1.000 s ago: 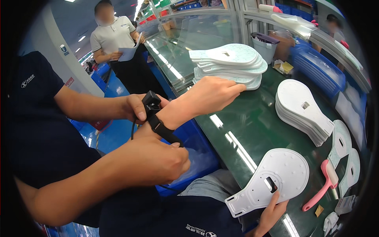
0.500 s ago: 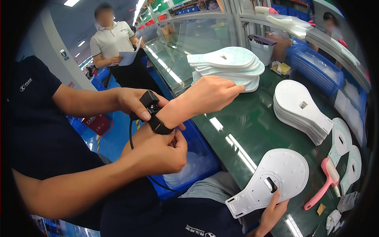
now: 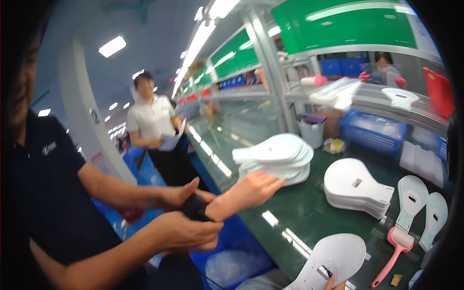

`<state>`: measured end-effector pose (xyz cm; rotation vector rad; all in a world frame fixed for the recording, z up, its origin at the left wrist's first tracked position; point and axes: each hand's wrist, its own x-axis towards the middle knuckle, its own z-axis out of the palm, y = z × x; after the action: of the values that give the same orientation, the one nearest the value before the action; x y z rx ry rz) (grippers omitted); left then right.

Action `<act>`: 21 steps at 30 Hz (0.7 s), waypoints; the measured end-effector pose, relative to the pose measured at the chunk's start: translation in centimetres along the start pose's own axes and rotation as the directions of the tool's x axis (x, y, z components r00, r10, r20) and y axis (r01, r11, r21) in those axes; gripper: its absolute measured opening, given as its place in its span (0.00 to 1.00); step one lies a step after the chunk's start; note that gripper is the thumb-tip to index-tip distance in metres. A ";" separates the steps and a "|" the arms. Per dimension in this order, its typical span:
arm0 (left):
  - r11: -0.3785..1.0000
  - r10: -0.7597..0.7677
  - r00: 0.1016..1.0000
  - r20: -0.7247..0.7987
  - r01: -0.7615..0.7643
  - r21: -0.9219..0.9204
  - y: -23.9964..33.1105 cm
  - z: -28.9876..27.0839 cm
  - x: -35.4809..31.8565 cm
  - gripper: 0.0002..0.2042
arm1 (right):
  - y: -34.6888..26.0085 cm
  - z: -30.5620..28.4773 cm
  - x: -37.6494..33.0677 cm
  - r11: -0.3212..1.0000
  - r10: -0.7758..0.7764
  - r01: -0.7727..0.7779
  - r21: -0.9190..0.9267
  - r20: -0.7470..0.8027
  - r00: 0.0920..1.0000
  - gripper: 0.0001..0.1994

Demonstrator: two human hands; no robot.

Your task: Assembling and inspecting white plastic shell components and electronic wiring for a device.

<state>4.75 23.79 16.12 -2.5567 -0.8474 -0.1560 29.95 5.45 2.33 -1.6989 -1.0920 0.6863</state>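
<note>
My left hand (image 3: 255, 189) is held out over the table's near edge, blurred, its fingers loosely curled together with nothing seen in them. A black strapped device (image 3: 195, 208) sits around my left wrist. A co-worker's two hands (image 3: 186, 227) grip it from either side. At the bottom, the fingers of my right hand (image 3: 333, 284) hold a white paddle-shaped plastic panel (image 3: 338, 253) by its central slot. The rest of that hand is hidden or cut off by the lower edge.
Stacks of similar panels (image 3: 355, 183) (image 3: 275, 150) stand on the green table (image 3: 261, 237). Right of them lie two patterned panels (image 3: 411, 198) and a pink-handled roller (image 3: 398, 246). A blue basket (image 3: 374, 133) stands behind. A person with papers (image 3: 157, 121) stands beyond the co-worker.
The view has tilted up, so the table things sit lower. The co-worker's hands have shifted around the wrist device. My right hand still holds the panel, now partly out of view.
</note>
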 end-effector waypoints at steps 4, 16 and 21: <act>0.999 -0.044 0.999 -0.028 0.044 -0.001 -1.8 1.7 1.5 0.14 | 0.9 -0.6 0.8 1.000 0.010 -0.010 -0.003 0.040 0.999 0.15; 0.991 0.126 0.946 -0.300 -0.108 0.074 -0.9 3.7 6.7 0.15 | 1.3 -0.4 1.3 0.999 0.027 -0.027 0.019 -0.004 1.000 0.15; 0.981 0.194 0.931 -0.309 -0.191 0.040 -0.3 3.3 8.9 0.14 | 2.2 0.3 1.4 0.999 -0.007 0.009 0.031 -0.065 0.998 0.15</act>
<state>11.66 30.26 15.43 -2.4971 -0.4731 -0.4796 31.03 6.55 0.26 -1.6782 -1.0370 0.6357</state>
